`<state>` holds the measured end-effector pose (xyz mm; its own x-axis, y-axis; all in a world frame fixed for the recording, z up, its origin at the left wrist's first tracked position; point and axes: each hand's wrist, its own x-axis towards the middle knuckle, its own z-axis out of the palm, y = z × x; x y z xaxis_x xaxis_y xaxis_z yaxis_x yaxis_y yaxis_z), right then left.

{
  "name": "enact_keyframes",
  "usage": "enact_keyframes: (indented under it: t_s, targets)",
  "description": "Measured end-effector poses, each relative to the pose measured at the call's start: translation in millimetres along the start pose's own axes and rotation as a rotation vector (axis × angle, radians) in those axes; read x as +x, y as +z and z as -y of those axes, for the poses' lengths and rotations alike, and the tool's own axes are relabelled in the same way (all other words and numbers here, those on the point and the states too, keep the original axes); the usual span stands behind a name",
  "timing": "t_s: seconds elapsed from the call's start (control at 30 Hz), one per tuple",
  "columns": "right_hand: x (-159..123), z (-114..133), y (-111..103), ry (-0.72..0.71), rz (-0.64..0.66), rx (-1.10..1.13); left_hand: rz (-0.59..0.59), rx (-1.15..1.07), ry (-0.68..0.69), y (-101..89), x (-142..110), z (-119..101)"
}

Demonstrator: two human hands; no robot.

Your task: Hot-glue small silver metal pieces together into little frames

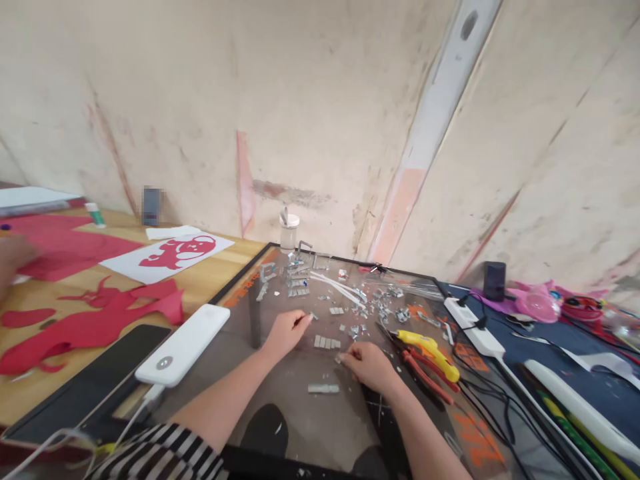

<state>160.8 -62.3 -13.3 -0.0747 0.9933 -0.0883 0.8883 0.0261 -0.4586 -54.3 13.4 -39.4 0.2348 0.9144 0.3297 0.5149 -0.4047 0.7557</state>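
Note:
Over the dark glass-like table top point(300, 413), my left hand point(287, 331) is pinched closed, with a small greyish piece at its fingertips. Closer to me on the right, my right hand point(370, 365) also pinches; a tiny pale bit shows at its fingertips, too small to name. Between the hands lies a row of small grey rectangular pieces point(327, 343), and a shorter row point(337, 311) sits beyond it. A silvery strip point(323, 389) rests nearer to me. Loose shiny scraps point(383, 310) are scattered past my right hand.
Right of my right hand lie a yellow glue gun point(430, 351), red-handled pliers point(429, 379), cables and a white power strip point(475, 328). A lidded jar point(289, 235) stands by the wall. At left are a white power bank point(183, 347), red cutouts point(105, 317) and another person's blurred hand point(13, 260).

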Motion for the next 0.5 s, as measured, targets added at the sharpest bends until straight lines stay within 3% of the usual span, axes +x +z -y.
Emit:
enact_keyframes:
  t_s: [0.2, 0.5]
  targets:
    - [-5.0, 9.9, 5.0, 0.096, -0.128, -0.087, 0.001, 0.036, -0.055, 2.1, 3.5, 1.9]
    - [-6.2, 6.1, 2.8, 0.086, -0.149, -0.120, -0.027, 0.167, -0.209, 9.5, 17.7, -4.0]
